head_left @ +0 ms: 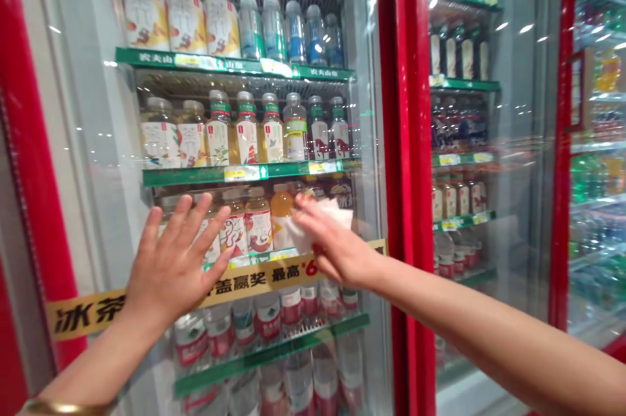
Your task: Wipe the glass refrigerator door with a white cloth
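My left hand (171, 266) is spread with its palm toward the glass door (366, 135) of a drinks fridge, at the level of the yellow printed strip (264, 280). It looks to be resting on the glass, and nothing is in it. To its right, my right hand (337, 246) presses a crumpled white tissue (343, 215) toward the same glass, just above the strip. Part of the tissue is hidden under the fingers. Behind the glass near that hand stands an orange drink bottle (282, 210).
Several rows of bottles stand on green-edged shelves (235, 65) inside the fridge. Red door frames (413, 142) run down both sides of the glass. A second fridge with dark bottles (457, 54) stands on the right, and another is at the far right edge.
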### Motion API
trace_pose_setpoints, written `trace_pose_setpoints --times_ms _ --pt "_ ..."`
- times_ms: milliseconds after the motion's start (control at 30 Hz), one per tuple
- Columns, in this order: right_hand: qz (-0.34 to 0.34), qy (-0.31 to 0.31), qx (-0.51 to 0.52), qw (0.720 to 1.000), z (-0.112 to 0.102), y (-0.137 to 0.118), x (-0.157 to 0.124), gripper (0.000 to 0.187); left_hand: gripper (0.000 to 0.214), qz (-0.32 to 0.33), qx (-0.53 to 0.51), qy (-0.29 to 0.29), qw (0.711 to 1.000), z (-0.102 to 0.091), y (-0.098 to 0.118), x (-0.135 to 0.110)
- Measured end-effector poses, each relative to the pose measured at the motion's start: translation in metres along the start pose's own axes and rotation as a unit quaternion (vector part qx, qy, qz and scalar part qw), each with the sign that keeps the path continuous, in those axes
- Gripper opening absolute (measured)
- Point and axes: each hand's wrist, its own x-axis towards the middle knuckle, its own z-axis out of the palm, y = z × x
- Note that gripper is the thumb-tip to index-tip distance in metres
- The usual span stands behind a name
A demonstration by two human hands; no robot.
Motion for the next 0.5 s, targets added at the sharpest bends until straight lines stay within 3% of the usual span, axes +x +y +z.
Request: trace_pose_setpoints --times_ms 67,133,300,400,500 --pt "0.097 0.070 -0.028 0.992 -0.011 0.031 0.011 0.084 0.097 -0.004 -0.004 0.002 1.000 0.000 0.000 0.000" --pt "0.139 0.108 -0.064 0.982 -0.016 0.063 0.022 0.084 0.096 -0.008 -0.005 0.001 1.000 0.000 0.000 -0.001" --pt "0.193 0.115 -0.165 0.960 -0.019 0.111 0.038 0.080 0.096 -0.002 -0.002 -0.007 1.000 0.000 -0.001 -0.002" --pt "0.229 0.079 -0.186 0.952 -0.018 0.110 0.043 0.087 0.090 -0.012 -0.013 -0.021 1.000 -0.001 -0.001 -0.002" --pt "0.238 0.052 -0.172 0.954 0.002 0.064 0.025 0.095 0.085 -0.032 -0.034 -0.032 0.998 -0.001 -0.001 -0.002"
